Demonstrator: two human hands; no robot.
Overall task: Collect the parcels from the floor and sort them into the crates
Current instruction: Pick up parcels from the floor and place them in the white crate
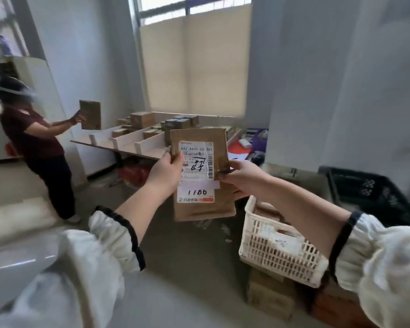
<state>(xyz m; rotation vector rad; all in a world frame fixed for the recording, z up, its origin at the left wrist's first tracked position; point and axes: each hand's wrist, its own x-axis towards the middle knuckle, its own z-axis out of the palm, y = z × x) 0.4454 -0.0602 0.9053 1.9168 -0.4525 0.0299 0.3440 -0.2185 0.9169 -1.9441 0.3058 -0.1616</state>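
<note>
I hold a flat brown cardboard parcel [200,209] upright in front of me, its white shipping label facing me with "1100" handwritten on it. My left hand [163,172] grips its left edge, thumb over the front. My right hand [240,177] pinches its right edge. Below my right forearm stands a white slotted plastic crate [270,252] with brown parcels inside. A black crate [369,192] sits further right.
Another person [36,143] stands at left holding up a brown parcel [90,114]. A long table [128,145] with white dividers and several boxes runs below the window. Cardboard boxes [270,297] lie under the white crate. Red and purple items clutter the far floor.
</note>
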